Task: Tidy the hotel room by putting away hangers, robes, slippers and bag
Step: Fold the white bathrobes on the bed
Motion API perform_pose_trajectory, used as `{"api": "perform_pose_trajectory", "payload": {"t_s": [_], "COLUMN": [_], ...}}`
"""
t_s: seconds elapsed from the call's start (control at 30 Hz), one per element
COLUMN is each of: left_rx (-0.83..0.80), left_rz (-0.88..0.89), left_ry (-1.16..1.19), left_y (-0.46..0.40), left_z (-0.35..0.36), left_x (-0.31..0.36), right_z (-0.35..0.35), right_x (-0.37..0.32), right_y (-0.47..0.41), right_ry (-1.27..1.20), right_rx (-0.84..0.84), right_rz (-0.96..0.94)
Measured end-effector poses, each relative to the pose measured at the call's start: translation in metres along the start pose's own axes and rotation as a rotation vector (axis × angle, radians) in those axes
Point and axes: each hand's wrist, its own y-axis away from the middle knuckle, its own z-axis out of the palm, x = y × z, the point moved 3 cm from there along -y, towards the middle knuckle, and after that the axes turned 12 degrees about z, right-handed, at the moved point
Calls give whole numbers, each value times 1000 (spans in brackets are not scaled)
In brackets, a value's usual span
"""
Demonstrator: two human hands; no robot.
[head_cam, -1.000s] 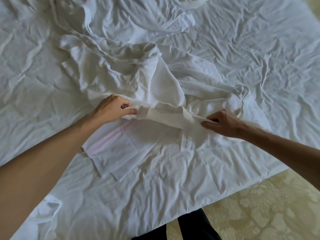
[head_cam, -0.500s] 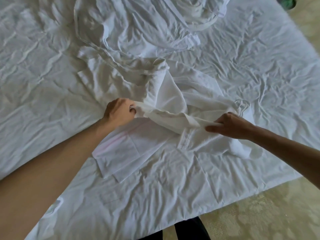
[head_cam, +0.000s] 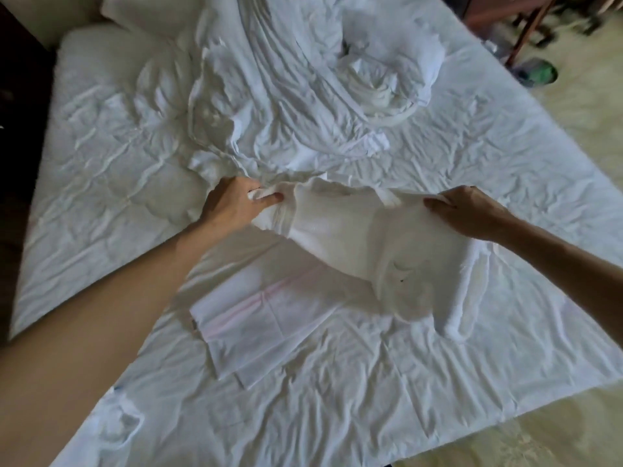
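The robe (head_cam: 364,244) is white, with a fine waffle-like weave, and it is bunched rather than flat. Both hands hold it up over the middle of the bed (head_cam: 101,197), stretched between them in a sagging band. Its upper edge runs roughly level from one hand to the other, with a small dip and a folded lip near the centre. Below that edge the cloth hangs in a broad pouch that slopes down to the right, and its lowest part rests on the sheet, where a thicker rolled end lies just beside it at the right.

The left hand (head_cam: 232,205) grips the left end of the robe: its fingers are curled round a gathered wad of cloth, and the thumb presses along the top. The right hand (head_cam: 468,212) grips the right end, fingers folded over the edge and pinching it from above. The picture is somewhat blurred by motion, so finer folds cannot be made out.

Beneath the lifted robe, nearer the person, a flat folded white cloth (head_cam: 256,318) lies on the sheet; it shows a faint pink stripe across it. Whether it belongs to the robe cannot be told.

Farther up the bed lies a heap of rumpled white bedding (head_cam: 269,106), and to its right a second twisted white bundle (head_cam: 381,79). Pillows (head_cam: 111,48) lie at the head. Pale patterned carpet (head_cam: 573,139) shows at the right.
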Motion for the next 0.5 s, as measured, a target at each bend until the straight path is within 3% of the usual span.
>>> {"api": "perform_pose_trajectory", "payload": {"t_s": [0.1,0.23,0.5], "left_rx": [27,23,55], "left_rz": [93,196,302], "left_ry": [-35,-122,-252], "left_y": [-15,-20,-14], "left_z": [-83,-192,-371], "left_x": [30,85,160], "right_z": [-78,-176,-340], "right_x": [-31,-74,-158], "right_y": [10,25,76], "right_ry": [49,185,522], "right_rx": [47,337,676], "right_rz": [-134,-282,-249]}}
